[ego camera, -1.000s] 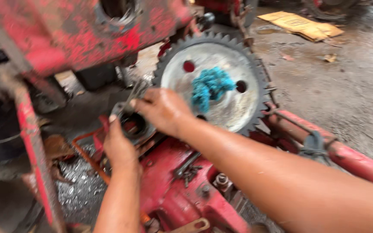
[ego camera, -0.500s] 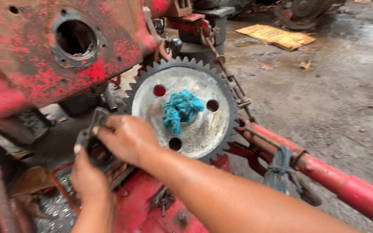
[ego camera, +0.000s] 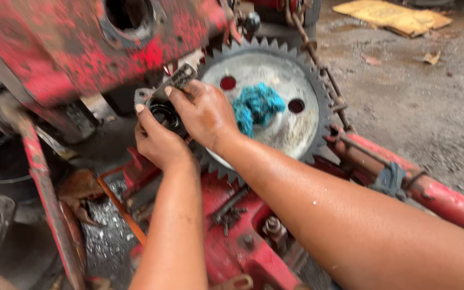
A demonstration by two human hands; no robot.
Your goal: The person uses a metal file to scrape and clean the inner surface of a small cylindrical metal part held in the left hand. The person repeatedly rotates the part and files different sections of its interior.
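Both hands hold a dark, greasy metal flange plate [ego camera: 163,95] with a round seal in its middle, lifted in front of the red housing. My left hand [ego camera: 159,140] grips it from below, thumb on its left edge. My right hand [ego camera: 204,114] grips its upper right side, fingers over the plate's corner. Just right of the hands stands a large toothed gear wheel [ego camera: 291,126] with three holes, and a blue rag [ego camera: 256,104] is stuffed in its centre.
A worn red machine housing [ego camera: 76,51] with a round opening [ego camera: 127,13] fills the upper left. A chain [ego camera: 318,62] hangs beside the gear. A red bar [ego camera: 436,196] runs to the lower right. Bolts lie on the red casting [ego camera: 232,212] below. Flattened cardboard [ego camera: 396,16] lies on the dirt floor.
Both hands have lifted the flange plate up and toward the red housing, off the casting where it sat a second ago. The camera view has also shifted.
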